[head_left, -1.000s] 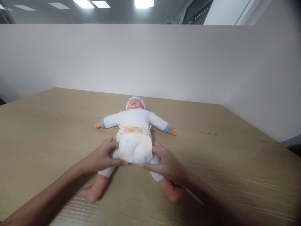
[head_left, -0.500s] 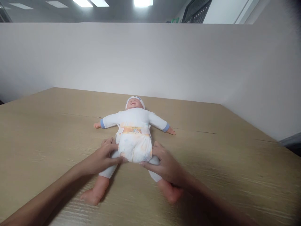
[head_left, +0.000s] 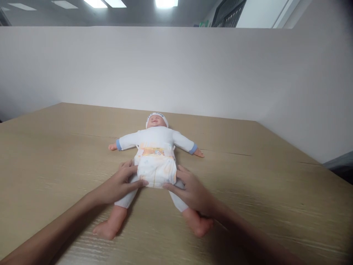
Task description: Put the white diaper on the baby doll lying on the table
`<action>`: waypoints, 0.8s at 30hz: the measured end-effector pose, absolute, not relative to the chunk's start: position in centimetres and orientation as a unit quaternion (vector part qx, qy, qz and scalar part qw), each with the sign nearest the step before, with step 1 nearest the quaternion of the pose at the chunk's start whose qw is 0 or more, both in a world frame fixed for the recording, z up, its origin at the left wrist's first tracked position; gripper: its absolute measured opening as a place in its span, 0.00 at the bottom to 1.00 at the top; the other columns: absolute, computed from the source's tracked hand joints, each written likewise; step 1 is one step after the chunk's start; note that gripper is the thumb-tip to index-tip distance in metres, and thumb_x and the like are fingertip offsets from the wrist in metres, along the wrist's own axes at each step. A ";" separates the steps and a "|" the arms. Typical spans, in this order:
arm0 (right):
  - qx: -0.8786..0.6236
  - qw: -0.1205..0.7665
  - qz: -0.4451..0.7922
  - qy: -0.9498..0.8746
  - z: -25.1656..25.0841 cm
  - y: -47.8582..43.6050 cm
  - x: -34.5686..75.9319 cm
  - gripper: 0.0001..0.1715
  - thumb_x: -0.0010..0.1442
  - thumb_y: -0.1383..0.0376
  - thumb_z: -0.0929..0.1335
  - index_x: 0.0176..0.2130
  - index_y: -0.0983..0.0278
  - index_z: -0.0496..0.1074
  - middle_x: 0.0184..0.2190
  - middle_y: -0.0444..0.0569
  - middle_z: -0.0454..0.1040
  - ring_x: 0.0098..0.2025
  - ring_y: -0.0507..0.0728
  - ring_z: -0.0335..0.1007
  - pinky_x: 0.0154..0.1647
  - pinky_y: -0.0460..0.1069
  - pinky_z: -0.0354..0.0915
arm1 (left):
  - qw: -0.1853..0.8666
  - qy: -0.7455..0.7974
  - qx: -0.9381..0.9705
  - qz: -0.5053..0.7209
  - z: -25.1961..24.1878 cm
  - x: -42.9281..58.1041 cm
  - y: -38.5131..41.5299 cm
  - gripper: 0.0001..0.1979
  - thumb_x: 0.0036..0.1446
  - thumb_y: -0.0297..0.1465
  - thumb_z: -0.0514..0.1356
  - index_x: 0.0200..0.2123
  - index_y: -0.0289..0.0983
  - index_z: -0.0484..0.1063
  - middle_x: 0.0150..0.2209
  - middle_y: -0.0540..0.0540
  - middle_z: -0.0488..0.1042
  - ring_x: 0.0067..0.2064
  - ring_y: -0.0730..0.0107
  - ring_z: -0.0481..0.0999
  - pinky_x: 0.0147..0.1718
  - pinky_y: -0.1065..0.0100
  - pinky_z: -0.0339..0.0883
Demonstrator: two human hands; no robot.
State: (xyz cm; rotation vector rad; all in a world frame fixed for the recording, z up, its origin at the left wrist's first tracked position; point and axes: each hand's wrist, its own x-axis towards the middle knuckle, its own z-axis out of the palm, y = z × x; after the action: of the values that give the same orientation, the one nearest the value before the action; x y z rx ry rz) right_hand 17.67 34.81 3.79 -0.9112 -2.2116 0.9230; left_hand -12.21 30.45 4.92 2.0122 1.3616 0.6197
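Observation:
A baby doll in a white suit with blue cuffs and a white cap lies on its back, arms and legs spread. Around its hips is a white diaper with a printed orange waistband. At the diaper's left leg edge, my left hand grips with the thumb on the lower rim and the fingers along the side. My right hand holds the opposite leg edge in much the same way. Some fingertips of both hands are hidden behind the diaper and the doll's thighs.
The doll rests on a wide wood-grain table. A pale partition wall stands behind its far edge, and another wall rises at the right. A dark object shows beyond the table's right edge.
Both thumbs have shifted slightly at the leg edges, and the diaper's lower rim sits a little higher. The whole view has moved slightly.

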 end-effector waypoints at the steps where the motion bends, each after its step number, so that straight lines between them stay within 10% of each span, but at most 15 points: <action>1: -0.342 0.287 0.353 -0.822 3.9 34.8 17.6 0.15 0.72 0.55 0.73 0.52 0.59 0.82 0.51 0.55 0.79 0.56 0.67 0.74 0.63 0.61 0.67 | 0.317 0.515 0.759 0.242 4.9 -12.2 30.4 0.21 0.72 0.53 0.62 0.59 0.50 0.80 0.62 0.44 0.73 0.67 0.45 0.64 0.70 0.45 0.56; 24: -0.343 0.336 0.541 -0.691 3.3 34.4 17.0 0.26 0.72 0.43 0.70 0.51 0.61 0.78 0.50 0.53 0.82 0.52 0.65 0.77 0.53 0.56 0.73 | 0.465 0.504 0.633 0.359 4.4 -11.4 30.7 0.22 0.72 0.54 0.60 0.43 0.42 0.82 0.52 0.43 0.78 0.56 0.51 0.75 0.61 0.53 0.66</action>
State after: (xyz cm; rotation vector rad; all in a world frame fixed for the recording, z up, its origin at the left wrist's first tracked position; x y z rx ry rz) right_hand 17.05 34.36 3.33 -0.8936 -1.8015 1.4113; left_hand -11.36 30.67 4.40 1.5555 1.2375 0.8812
